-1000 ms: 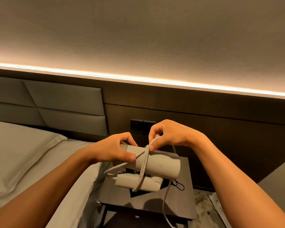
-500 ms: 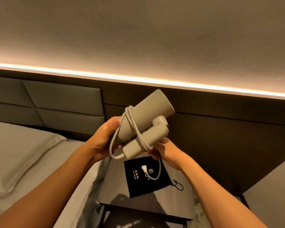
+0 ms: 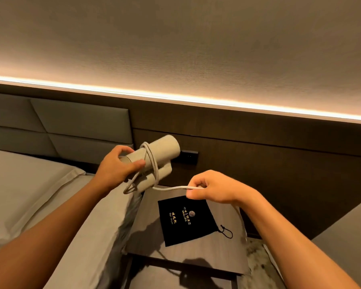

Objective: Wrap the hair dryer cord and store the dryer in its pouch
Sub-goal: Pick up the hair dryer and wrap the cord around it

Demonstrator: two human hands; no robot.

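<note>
Head view. We hold the dryer (image 3: 154, 155) in the air over the gap between the bed (image 3: 40, 190) and the nightstand (image 3: 196, 257), barrel tilted up toward the right, folded handle beneath it. Our left hand (image 3: 118, 166) is wrapped around the barrel's rear end, thumb on the near side, fingers over the top. The cord (image 3: 152, 163) runs in several turns around barrel and handle; one slack loop hangs below the handle, just beside the bed's edge. From the handle a taut length of cord goes right to our right hand (image 3: 208, 187), which pinches it between thumb and fingers; the rest drops behind the right wrist toward the nightstand's right edge. The pouch (image 3: 184, 220) lies flat near the middle of the nightstand, black with gold print, its drawstring (image 3: 225, 231) trailing toward the right edge. Dryer and pouch are apart. A wall socket (image 3: 189, 156) sits just behind the barrel's front end.
</note>
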